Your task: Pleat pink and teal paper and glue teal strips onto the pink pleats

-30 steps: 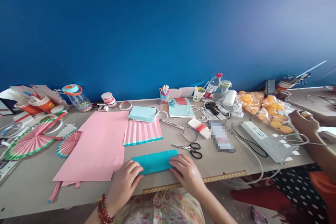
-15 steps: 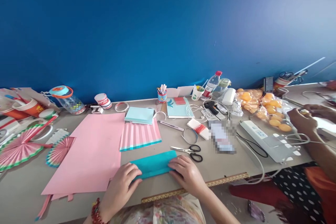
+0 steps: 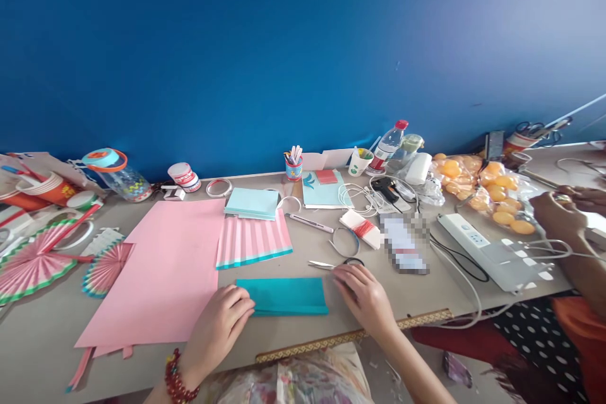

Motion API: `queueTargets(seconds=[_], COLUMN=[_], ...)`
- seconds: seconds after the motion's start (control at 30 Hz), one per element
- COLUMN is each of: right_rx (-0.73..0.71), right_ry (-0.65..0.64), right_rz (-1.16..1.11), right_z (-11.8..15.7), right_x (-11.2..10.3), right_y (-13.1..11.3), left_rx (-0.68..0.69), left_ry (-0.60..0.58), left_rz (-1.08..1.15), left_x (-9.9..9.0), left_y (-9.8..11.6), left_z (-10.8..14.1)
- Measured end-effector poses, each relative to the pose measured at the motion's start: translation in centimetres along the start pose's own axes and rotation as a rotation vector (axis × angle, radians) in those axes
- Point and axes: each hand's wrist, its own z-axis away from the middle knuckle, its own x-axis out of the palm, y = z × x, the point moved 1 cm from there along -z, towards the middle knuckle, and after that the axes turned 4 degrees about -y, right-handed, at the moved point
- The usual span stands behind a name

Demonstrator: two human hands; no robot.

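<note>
A folded strip of teal paper (image 3: 288, 296) lies flat on the table in front of me. My left hand (image 3: 225, 319) grips its left end, thumb near the front edge and fingers bent over the top. Off the strip's right end, my right hand (image 3: 363, 298) has its fingers curled over the handles of a pair of scissors (image 3: 322, 264). The blades point left, and most of the handles are hidden under the fingers. Behind the strip lies a pleated pink-striped paper (image 3: 254, 241) with a teal edge.
Large pink sheets (image 3: 165, 278) lie at left beside folded paper fans (image 3: 38, 262). Behind are light blue papers (image 3: 252, 203), a pen (image 3: 310, 223) and wound red thread (image 3: 364, 229). A power strip (image 3: 492, 252) and a bag of orange balls (image 3: 492, 192) lie right, near another person's hands (image 3: 558, 211).
My right hand has let go of the teal paper and moved right onto the scissors' handles. The strip now lies straighter, while my left hand stays at its left end.
</note>
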Motion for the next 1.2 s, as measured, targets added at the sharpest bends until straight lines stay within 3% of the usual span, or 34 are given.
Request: queueTargets(seconds=[0.27, 0.43, 0.6, 0.7, 0.9, 1.1, 1.2], right_rx=[0.028, 0.027, 0.11, 0.126, 0.127, 0.072, 0.049], right_ry=[-0.034, -0.059, -0.269, -0.325, -0.346, -0.337, -0.249], right_rz=[0.062, 0.138, 0.348, 0.368, 0.357, 0.382, 0.378], right_z=[-0.7, -5.3, -11.2, -13.1, -13.4, -12.8, -11.5], right_x=[-0.5, -0.5, 1.2, 2.6, 3.4, 2.0, 0.8], right_y=[1.1, 1.8, 2.7, 3.0, 3.5, 2.7, 2.1], left_rx=[0.019, 0.037, 0.054, 0.054, 0.069, 0.079, 0.064], left_ry=[-0.024, -0.066, -0.05, -0.037, 0.032, 0.044, 0.052], left_rz=[-0.011, -0.025, -0.06, -0.086, -0.109, -0.094, -0.066], left_x=[0.6, 0.9, 0.9, 1.0, 1.3, 0.9, 0.6], left_y=[0.3, 0.3, 0.2, 0.2, 0.0, 0.2, 0.2], left_z=[-0.3, -0.4, -0.7, -0.8, -0.5, -1.1, -1.3])
